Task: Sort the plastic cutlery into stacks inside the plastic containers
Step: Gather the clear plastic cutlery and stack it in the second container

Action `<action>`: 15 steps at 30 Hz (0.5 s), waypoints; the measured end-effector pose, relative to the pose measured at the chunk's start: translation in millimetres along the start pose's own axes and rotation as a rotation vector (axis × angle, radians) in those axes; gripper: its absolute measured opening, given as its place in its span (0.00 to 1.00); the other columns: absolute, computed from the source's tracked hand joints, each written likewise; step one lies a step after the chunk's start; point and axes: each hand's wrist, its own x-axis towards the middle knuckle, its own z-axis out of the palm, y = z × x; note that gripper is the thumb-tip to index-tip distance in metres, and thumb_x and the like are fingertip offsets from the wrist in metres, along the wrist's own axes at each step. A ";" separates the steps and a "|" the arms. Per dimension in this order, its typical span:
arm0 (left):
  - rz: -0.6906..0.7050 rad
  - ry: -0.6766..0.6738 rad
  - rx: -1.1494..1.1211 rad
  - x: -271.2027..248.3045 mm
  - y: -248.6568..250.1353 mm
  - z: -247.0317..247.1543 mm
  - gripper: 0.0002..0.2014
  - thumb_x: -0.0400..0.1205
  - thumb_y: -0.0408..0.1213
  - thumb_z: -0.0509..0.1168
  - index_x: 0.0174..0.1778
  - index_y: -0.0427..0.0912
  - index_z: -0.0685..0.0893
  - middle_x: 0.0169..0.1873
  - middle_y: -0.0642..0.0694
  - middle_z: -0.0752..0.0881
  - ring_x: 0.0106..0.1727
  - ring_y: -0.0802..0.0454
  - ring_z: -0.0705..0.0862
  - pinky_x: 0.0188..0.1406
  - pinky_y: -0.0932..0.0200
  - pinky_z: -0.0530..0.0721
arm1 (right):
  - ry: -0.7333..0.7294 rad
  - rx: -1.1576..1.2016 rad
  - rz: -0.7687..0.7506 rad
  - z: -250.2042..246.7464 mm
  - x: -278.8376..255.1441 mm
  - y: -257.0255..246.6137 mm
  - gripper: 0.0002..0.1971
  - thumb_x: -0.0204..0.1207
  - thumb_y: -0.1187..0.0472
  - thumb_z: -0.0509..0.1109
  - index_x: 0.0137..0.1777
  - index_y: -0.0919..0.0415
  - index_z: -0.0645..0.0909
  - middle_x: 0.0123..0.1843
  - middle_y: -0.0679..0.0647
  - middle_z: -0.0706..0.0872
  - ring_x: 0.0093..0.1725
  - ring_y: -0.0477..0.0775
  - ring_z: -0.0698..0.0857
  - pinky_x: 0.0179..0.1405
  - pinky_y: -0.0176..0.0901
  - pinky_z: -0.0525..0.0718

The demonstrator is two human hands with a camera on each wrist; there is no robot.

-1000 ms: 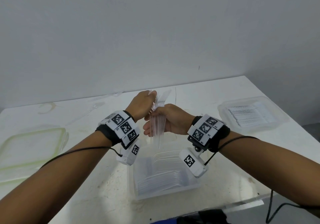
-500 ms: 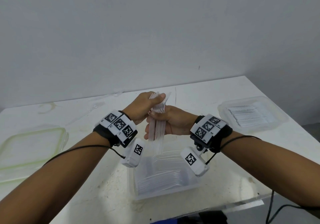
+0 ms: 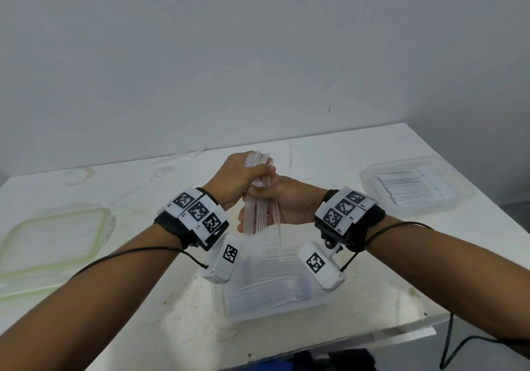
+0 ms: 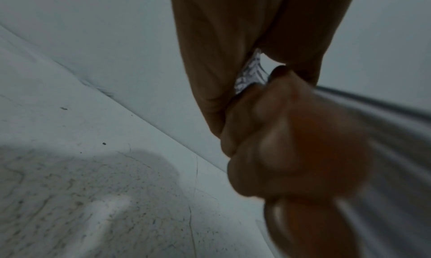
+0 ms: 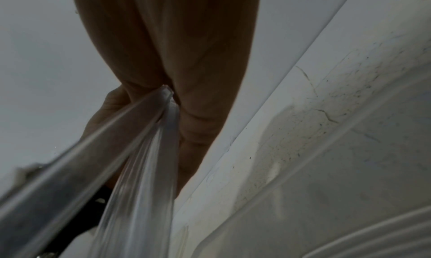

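Observation:
Both hands hold one upright bundle of clear plastic cutlery (image 3: 260, 212) above the near container (image 3: 275, 310), which holds a stack of clear cutlery. My left hand (image 3: 243, 175) grips the bundle's top end. My right hand (image 3: 282, 198) is wrapped round its middle, and the lower ends hang free below. In the right wrist view the bundle (image 5: 140, 151) runs from my fingers toward the camera. The left wrist view shows the bundle's ends (image 4: 250, 72) between both hands.
A second clear container (image 3: 413, 188) with a neat cutlery stack sits at the right. A green-rimmed lid (image 3: 54, 241) lies at the left. Loose clear cutlery (image 3: 160, 174) lies on the far table by the wall. The table's front edge is near my arms.
My left hand has closed down over the bundle's top end and shifted slightly right. The right hand has kept its grip in about the same place.

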 end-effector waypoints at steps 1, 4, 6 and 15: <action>-0.007 0.021 -0.007 -1.0 0.5 0.2 0.08 0.77 0.28 0.68 0.49 0.27 0.84 0.37 0.42 0.87 0.41 0.50 0.86 0.45 0.55 0.83 | -0.004 0.012 -0.001 0.9 -0.1 -0.4 0.07 0.86 0.63 0.58 0.51 0.65 0.75 0.38 0.61 0.86 0.40 0.63 0.89 0.45 0.60 0.90; -0.059 0.014 -0.057 -4.7 2.8 0.5 0.13 0.75 0.31 0.66 0.54 0.31 0.83 0.40 0.39 0.85 0.42 0.47 0.84 0.44 0.52 0.80 | -0.027 0.052 -0.018 1.6 -0.8 0.3 0.10 0.84 0.60 0.61 0.59 0.65 0.72 0.42 0.64 0.85 0.44 0.66 0.89 0.55 0.63 0.86; -0.076 0.041 -0.093 -5.7 5.2 -0.6 0.12 0.75 0.31 0.64 0.53 0.34 0.82 0.37 0.40 0.83 0.38 0.47 0.85 0.40 0.53 0.78 | -0.005 0.074 -0.019 2.5 -2.3 2.8 0.12 0.85 0.58 0.60 0.60 0.67 0.72 0.43 0.67 0.85 0.45 0.66 0.89 0.54 0.59 0.87; -0.034 0.251 -0.162 -5.2 7.5 0.5 0.06 0.79 0.21 0.58 0.45 0.36 0.75 0.32 0.41 0.72 0.26 0.46 0.80 0.45 0.40 0.87 | 0.095 0.043 -0.076 12.4 -10.5 22.2 0.09 0.81 0.59 0.64 0.51 0.66 0.76 0.37 0.60 0.83 0.33 0.56 0.84 0.34 0.47 0.86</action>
